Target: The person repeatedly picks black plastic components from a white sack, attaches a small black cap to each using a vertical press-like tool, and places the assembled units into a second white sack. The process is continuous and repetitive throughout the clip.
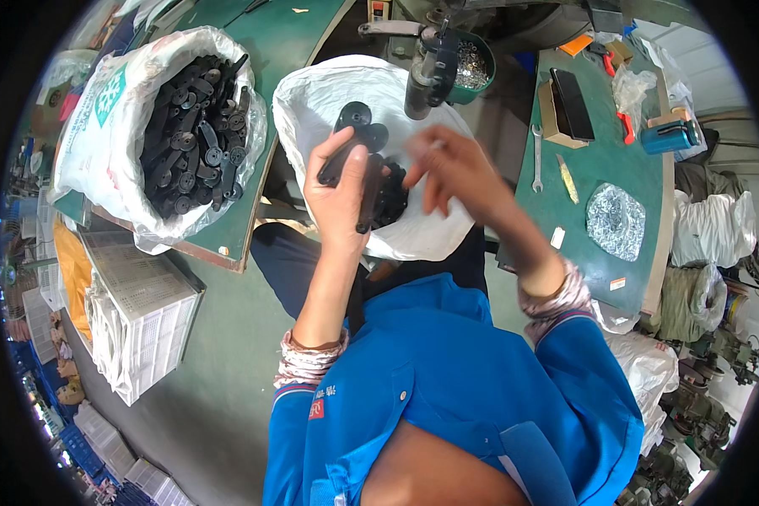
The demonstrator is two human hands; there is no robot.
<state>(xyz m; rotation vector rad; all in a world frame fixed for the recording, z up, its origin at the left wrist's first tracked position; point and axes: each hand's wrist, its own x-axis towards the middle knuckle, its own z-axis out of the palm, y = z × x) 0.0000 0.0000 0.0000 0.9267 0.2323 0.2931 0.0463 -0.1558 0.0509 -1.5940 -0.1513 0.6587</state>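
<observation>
The left hand (339,198) has its fingers clamped on a stack of black plastic arms (354,152), long axis running up-forward past the fingertips, while the right hand (451,169), fingers loosely half-curled, blurred, hovers just right of them.

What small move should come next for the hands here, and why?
Probably bring the right hand onto the black plastic linkage parts that the left hand grips. The right hand hovers beside them, blurred, apparently empty, over the white sack.
</observation>
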